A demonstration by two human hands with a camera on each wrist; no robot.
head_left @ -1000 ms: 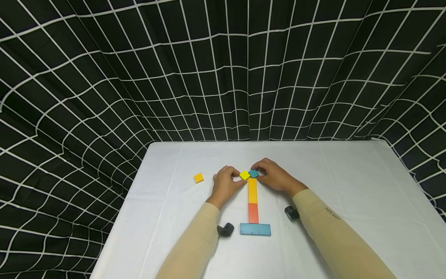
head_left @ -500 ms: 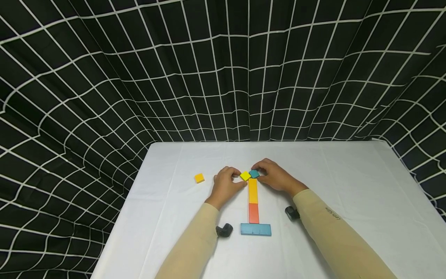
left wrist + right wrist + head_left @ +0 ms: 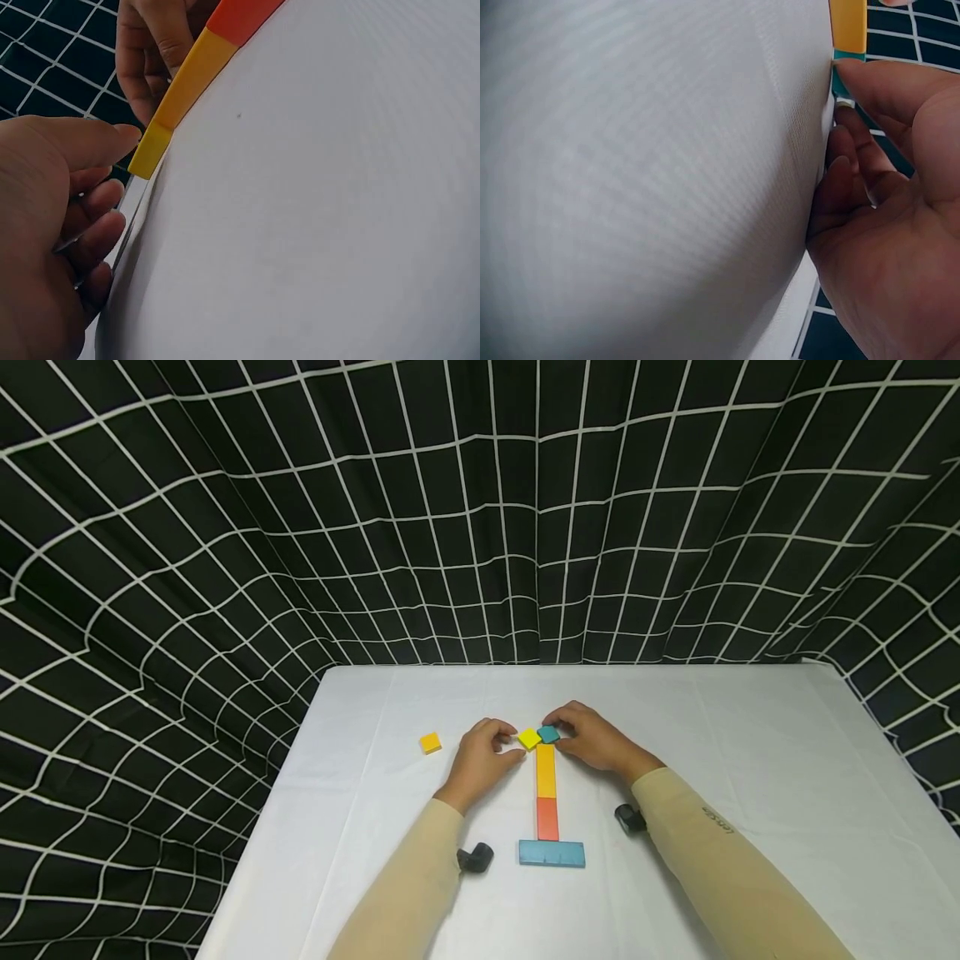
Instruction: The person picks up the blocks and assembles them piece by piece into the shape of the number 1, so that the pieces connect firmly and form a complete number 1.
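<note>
On the white table, a bright yellow square block (image 3: 529, 739) and a teal square block (image 3: 549, 734) lie side by side, both turned at an angle. They sit at the far end of a long orange-yellow block (image 3: 545, 771). My left hand (image 3: 482, 762) is just left of the yellow one, thumb and fingers spread apart and holding nothing. Between its thumb and forefinger, my right hand (image 3: 596, 739) pinches the teal block; the right wrist view shows the thumb (image 3: 855, 75) against its edge. The left wrist view has the yellow block partly behind no finger, right beside the left thumb (image 3: 112, 142).
Below the orange-yellow block, a red block (image 3: 547, 819) continues the line down to a wide blue block (image 3: 552, 853) laid crosswise. A loose orange square block (image 3: 431, 743) lies farther left. Black curtains with a white grid (image 3: 480, 527) stand behind the table.
My left hand has let go of the yellow block and drawn back slightly to the left and toward me. The right hand stays at the teal block.
</note>
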